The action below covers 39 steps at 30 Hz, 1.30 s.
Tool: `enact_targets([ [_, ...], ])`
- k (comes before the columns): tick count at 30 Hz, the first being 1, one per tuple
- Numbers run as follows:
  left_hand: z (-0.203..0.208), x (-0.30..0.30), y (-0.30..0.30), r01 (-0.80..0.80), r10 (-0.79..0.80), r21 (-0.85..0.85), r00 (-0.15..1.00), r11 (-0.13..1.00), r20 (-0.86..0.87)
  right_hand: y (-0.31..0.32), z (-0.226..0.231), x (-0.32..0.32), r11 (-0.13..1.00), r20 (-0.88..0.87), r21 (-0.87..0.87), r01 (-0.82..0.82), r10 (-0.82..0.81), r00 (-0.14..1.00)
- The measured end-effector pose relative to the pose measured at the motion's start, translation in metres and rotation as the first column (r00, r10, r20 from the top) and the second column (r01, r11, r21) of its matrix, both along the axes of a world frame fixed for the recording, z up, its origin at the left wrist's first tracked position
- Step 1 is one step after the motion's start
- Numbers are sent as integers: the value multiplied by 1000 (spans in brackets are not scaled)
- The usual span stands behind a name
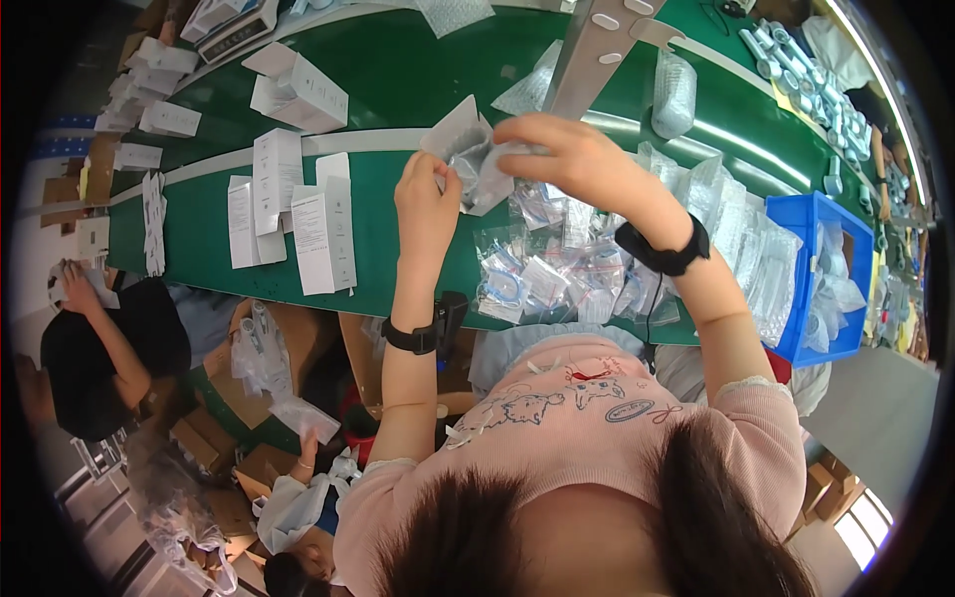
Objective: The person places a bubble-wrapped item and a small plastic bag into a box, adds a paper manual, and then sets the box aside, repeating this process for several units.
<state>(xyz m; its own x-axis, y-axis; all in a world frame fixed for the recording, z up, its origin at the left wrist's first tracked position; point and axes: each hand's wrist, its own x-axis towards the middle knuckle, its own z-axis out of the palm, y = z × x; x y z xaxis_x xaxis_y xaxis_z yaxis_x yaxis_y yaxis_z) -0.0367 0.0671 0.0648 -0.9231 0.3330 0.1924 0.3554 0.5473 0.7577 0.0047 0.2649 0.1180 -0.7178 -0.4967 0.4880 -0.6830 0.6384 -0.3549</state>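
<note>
In front of me a small white carton point(453, 124) is tilted with its flap up, and a clear plastic-wrapped item point(476, 164) sits in its mouth. My left hand point(430, 189) is closed at the carton's left side, thumb and fingertips pinched at its edge. From the right my right hand point(557, 149) curls over the wrapped item, its fingers bent against the plastic. What the wrap contains is hard to make out. Just below my right hand lies a pile of small clear bags point(562, 274) with cables and papers in them.
White cartons point(323, 224) lie to the left on the green table point(199, 229). Bubble-wrap pouches point(731, 199) line the right side beside a blue bin point(856, 333). A metal post point(597, 60) rises behind my right hand. Other people point(109, 338) work at the left.
</note>
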Motion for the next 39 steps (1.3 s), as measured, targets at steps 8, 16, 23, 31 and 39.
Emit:
enact_targets([
  [8,-16,-5,-5,-1,6,34,993,999,-121,-24,-34,-26,917,181,331,-223,170,969],
  [16,-24,-3,-4,-53,65,109,992,993,-109,-8,-56,-22,974,-138,171,-146,171,976],
  [23,-24,-4,3,21,-6,106,991,994,-134,-24,-27,-34,814,290,528,-243,97,952],
  [31,-25,-9,-3,-86,87,177,996,980,7,-22,-56,-22,977,-185,214,0,41,982],
  [39,-26,-28,0,-227,76,641,964,733,254,-9,-102,-7,951,44,-282,130,-123,991],
])
